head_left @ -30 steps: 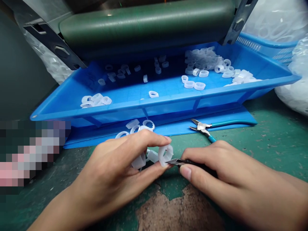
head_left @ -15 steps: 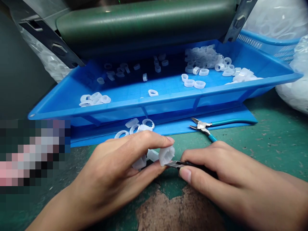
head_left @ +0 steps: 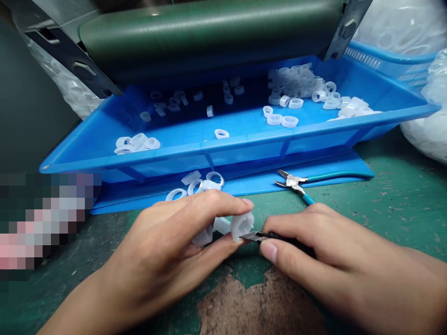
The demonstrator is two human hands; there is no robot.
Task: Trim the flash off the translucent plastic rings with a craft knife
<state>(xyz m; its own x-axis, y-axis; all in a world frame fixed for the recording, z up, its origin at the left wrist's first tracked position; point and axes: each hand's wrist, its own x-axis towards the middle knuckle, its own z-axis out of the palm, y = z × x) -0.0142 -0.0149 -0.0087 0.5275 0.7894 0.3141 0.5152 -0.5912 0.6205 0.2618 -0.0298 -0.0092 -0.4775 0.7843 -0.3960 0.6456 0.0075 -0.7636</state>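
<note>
Between thumb and forefinger, my left hand [head_left: 164,246] pinches a translucent white plastic ring [head_left: 240,226], its opening turned toward the right. More white pieces [head_left: 203,236] show under that hand's fingers; whether it grips them I cannot tell. My right hand [head_left: 324,251] is closed round the dark handle of a craft knife [head_left: 252,236]. The blade's tip meets the lower edge of the ring. Just beyond my left hand, several loose rings [head_left: 195,184] lie in a small heap.
Cutting pliers [head_left: 295,181] with teal handles rest beyond my right hand. A blue tray [head_left: 244,151] holding several white rings spans the back, under a green roller [head_left: 209,42]. Filled plastic bags [head_left: 426,125] stand at the right. The green tabletop [head_left: 394,204] is worn to brown in front.
The knife blade has shifted very slightly at the ring's lower edge. Both hands keep nearly the same place and grip.
</note>
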